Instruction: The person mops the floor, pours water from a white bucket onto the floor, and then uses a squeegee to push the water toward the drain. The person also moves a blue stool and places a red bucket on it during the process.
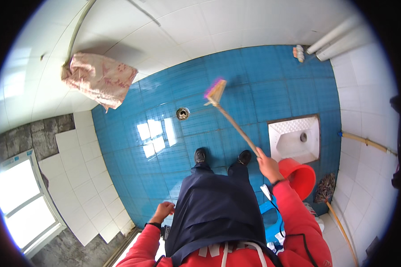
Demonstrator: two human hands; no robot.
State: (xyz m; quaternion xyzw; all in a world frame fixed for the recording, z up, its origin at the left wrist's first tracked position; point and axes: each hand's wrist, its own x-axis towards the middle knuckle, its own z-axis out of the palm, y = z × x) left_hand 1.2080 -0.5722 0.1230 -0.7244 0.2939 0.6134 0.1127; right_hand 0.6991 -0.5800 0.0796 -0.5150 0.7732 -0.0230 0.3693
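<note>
My right hand (268, 167) grips the end of the wooden handle of a long-handled brush (237, 126). Its pale yellow head with pink-purple bristles (210, 88) points away from me over the blue tiled floor (234, 143). Whether the bristles touch the tiles, I cannot tell. My left hand (164, 212) hangs beside my dark apron (217, 207), fingers curled, with nothing visible in it. A red plastic bucket (309, 182) lies tilted close by my right forearm. Ahead and left of the brush head is a round floor drain (182, 113).
A white squat toilet (280, 128) is set into the floor at right. A mop (324, 188) leans near the right wall, behind a blue plastic stool (270, 220). Patterned cloth (100, 78) covers a pipe end at upper left. White pipes (334, 36) stand in the far right corner.
</note>
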